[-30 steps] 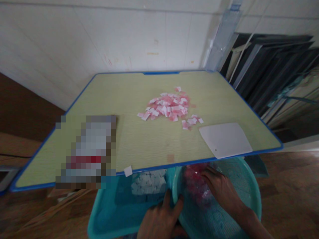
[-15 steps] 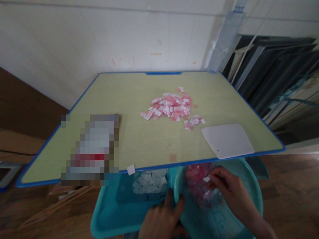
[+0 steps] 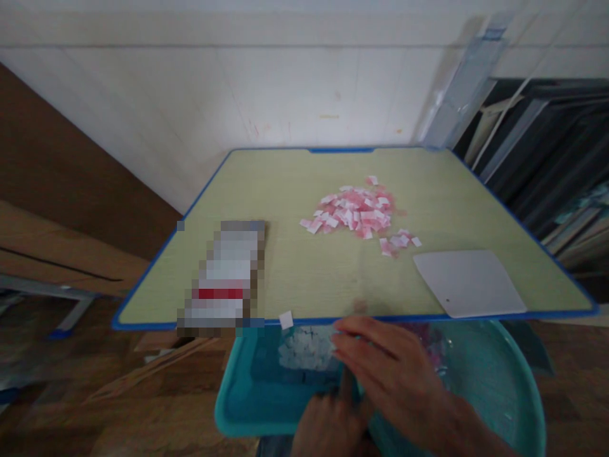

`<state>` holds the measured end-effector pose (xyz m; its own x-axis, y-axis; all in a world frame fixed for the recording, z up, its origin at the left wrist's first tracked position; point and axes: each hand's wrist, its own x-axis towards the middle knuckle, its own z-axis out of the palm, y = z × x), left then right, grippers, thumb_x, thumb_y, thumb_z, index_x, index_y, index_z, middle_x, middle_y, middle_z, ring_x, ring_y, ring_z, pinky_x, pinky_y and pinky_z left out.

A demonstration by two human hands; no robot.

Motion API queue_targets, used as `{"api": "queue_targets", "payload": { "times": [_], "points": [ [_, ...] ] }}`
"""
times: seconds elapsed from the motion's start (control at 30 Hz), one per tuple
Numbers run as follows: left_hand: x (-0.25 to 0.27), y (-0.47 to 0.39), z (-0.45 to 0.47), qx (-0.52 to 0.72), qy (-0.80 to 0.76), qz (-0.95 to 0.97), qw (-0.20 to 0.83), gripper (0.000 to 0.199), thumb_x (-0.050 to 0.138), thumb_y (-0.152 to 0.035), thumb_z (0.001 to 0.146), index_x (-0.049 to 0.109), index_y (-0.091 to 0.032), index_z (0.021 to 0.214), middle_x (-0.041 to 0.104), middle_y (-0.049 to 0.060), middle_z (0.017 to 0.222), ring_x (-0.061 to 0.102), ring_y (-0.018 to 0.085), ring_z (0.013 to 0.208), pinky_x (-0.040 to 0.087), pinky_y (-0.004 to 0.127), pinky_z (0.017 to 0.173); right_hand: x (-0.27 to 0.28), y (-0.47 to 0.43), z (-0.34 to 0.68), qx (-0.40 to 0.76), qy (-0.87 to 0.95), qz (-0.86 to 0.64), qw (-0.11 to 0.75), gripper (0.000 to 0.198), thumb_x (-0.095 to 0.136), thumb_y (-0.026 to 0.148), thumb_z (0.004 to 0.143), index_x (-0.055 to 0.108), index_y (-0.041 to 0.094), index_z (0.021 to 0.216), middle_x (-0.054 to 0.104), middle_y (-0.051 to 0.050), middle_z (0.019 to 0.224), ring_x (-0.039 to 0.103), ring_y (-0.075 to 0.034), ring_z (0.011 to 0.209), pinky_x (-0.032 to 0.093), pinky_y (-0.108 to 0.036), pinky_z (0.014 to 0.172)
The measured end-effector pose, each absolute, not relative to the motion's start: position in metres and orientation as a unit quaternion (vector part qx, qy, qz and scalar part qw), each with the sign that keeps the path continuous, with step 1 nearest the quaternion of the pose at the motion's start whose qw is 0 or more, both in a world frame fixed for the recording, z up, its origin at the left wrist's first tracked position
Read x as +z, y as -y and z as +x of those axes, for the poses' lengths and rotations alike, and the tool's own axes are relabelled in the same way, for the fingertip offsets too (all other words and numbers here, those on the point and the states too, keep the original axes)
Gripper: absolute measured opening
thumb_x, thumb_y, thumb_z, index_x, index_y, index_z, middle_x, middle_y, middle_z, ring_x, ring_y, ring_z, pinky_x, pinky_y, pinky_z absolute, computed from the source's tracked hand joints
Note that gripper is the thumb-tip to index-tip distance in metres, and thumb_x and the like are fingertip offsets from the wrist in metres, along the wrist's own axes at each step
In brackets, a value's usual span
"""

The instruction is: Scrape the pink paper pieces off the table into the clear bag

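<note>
My left hand [image 3: 330, 425] is low at the front, where the teal tray [image 3: 228, 406] meets the round turquoise basin [image 3: 533, 400]. Its index finger points forward; the grip around the basin's rim is largely covered by my other hand. My right hand [image 3: 394, 374] reaches across above it, fingers together, tips at the right side of a pile of small white squares [image 3: 304, 349] in the tray. Whatever those fingertips hold is blurred. Pink and clear bits [image 3: 435, 346] show in the basin behind my right hand.
A low board table [image 3: 295, 273] with a blue edge carries a heap of pink-and-white pieces [image 3: 354, 212], a white plastic scraper-like sheet [image 3: 469, 282] and a blurred-out rectangular object [image 3: 223, 273]. One white square [image 3: 286, 319] overhangs the front edge. Dark panels [image 3: 561, 152] lean at right.
My right hand has moved left from over the basin to the tray's right side, crossing above my left hand. The small white piece it pinched no longer shows clearly. The view has shifted.
</note>
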<state>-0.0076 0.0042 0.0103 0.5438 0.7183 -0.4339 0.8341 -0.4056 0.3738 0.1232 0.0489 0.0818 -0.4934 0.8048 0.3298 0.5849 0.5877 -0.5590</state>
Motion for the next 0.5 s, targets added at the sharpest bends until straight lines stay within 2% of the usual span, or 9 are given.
{"api": "queue_targets", "payload": {
  "times": [0.07,0.1,0.17,0.23,0.27,0.3,0.4,0.5],
  "points": [
    [0.019,-0.007,-0.008,-0.137,-0.449,0.845,0.255,0.063,0.071,-0.033,0.066,0.049,-0.033,0.126,0.052,0.020,0.128,0.066,0.032,0.075,0.056,0.044,0.059,0.087,-0.049,0.163,0.049,0.837,-0.461,0.291,0.030,0.045,0.023,0.090,0.053,0.021,0.118,0.061,-0.007,0.117,0.055,-0.017,0.109,0.045,-0.031,0.093],
    [0.022,-0.008,-0.008,-0.156,-0.434,0.850,0.253,0.070,0.073,-0.036,0.065,0.044,-0.032,0.129,0.049,0.023,0.130,0.066,0.032,0.075,0.056,0.043,0.059,0.088,-0.048,0.185,-0.009,0.831,-0.488,0.268,0.039,0.051,0.028,0.087,0.048,0.022,0.126,0.056,-0.008,0.126,0.049,-0.021,0.117,0.042,-0.037,0.098],
    [0.026,-0.010,-0.008,-0.179,-0.423,0.853,0.249,0.073,0.072,-0.038,0.065,0.041,-0.031,0.131,0.048,0.025,0.130,0.066,0.032,0.077,0.056,0.043,0.062,0.085,-0.046,0.230,-0.082,0.814,-0.536,0.208,0.066,0.053,0.044,0.083,0.030,0.021,0.140,0.039,-0.012,0.141,0.037,-0.029,0.128,0.034,-0.047,0.103],
    [0.026,-0.011,-0.007,-0.187,-0.423,0.851,0.248,0.071,0.071,-0.038,0.067,0.041,-0.031,0.131,0.049,0.024,0.129,0.066,0.032,0.078,0.056,0.043,0.062,0.075,-0.042,0.268,-0.136,0.808,-0.553,0.150,0.074,0.043,0.056,0.084,0.021,0.019,0.144,0.031,-0.014,0.146,0.030,-0.034,0.131,0.025,-0.057,0.105],
    [0.025,-0.011,-0.006,-0.189,-0.425,0.851,0.246,0.071,0.071,-0.038,0.067,0.041,-0.032,0.131,0.049,0.024,0.129,0.066,0.031,0.078,0.056,0.042,0.062,0.069,-0.039,0.282,-0.143,0.815,-0.546,0.128,0.073,0.039,0.057,0.085,0.019,0.020,0.145,0.033,-0.013,0.145,0.031,-0.033,0.131,0.024,-0.058,0.105],
    [0.024,-0.011,-0.006,-0.189,-0.426,0.851,0.244,0.072,0.071,-0.037,0.067,0.041,-0.033,0.132,0.049,0.024,0.129,0.066,0.031,0.078,0.056,0.042,0.062,0.064,-0.037,0.293,-0.139,0.823,-0.540,0.109,0.069,0.037,0.055,0.087,0.020,0.021,0.145,0.037,-0.012,0.143,0.034,-0.031,0.129,0.026,-0.057,0.104],
    [0.020,-0.010,-0.006,-0.183,-0.425,0.854,0.239,0.073,0.072,-0.037,0.066,0.040,-0.034,0.132,0.050,0.023,0.129,0.066,0.031,0.077,0.056,0.042,0.061,0.055,-0.031,0.310,-0.133,0.830,-0.530,0.109,0.056,0.039,0.034,0.091,0.024,0.024,0.143,0.044,-0.010,0.138,0.044,-0.025,0.122,0.038,-0.046,0.100],
    [0.015,-0.008,-0.008,-0.169,-0.425,0.861,0.225,0.069,0.071,-0.034,0.067,0.043,-0.034,0.130,0.050,0.023,0.128,0.066,0.031,0.074,0.056,0.042,0.057,0.062,-0.028,0.313,-0.162,0.850,-0.492,0.101,0.056,0.034,0.018,0.088,0.025,0.022,0.143,0.051,-0.012,0.131,0.051,-0.025,0.116,0.049,-0.042,0.089]
  ]
}}
